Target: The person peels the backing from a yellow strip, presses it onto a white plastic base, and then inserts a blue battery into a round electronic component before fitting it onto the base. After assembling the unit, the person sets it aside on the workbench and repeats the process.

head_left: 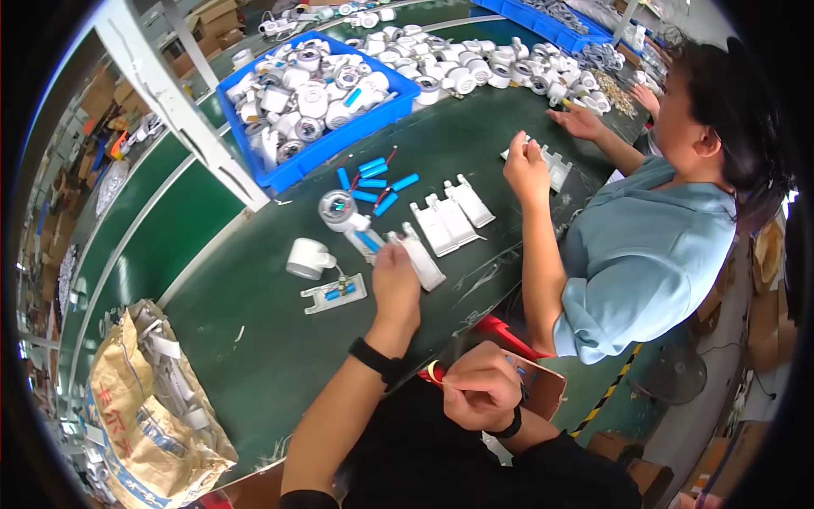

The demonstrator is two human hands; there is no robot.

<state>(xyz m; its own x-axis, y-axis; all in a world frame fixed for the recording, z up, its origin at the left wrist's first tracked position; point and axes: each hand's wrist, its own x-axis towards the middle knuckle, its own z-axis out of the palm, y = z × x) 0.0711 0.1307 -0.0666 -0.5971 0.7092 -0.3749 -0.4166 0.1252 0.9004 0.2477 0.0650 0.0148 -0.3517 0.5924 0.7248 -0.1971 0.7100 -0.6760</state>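
Note:
My left hand is closed at the lower end of a white lamp unit, whose round clear-faced head points away from me; its narrow body holds a blue battery. The fingertips are partly hidden there. Just right of that hand lies a white plastic cover. My right hand, in front of my body off the table edge, pinches a small curved yellow strip. To the left lie a white round lamp head and an open white housing with a blue battery in it.
More white covers and loose blue batteries lie on the green table. Behind stands a blue crate full of lamp heads, beside a large pile. A sack stands left; a co-worker works at right.

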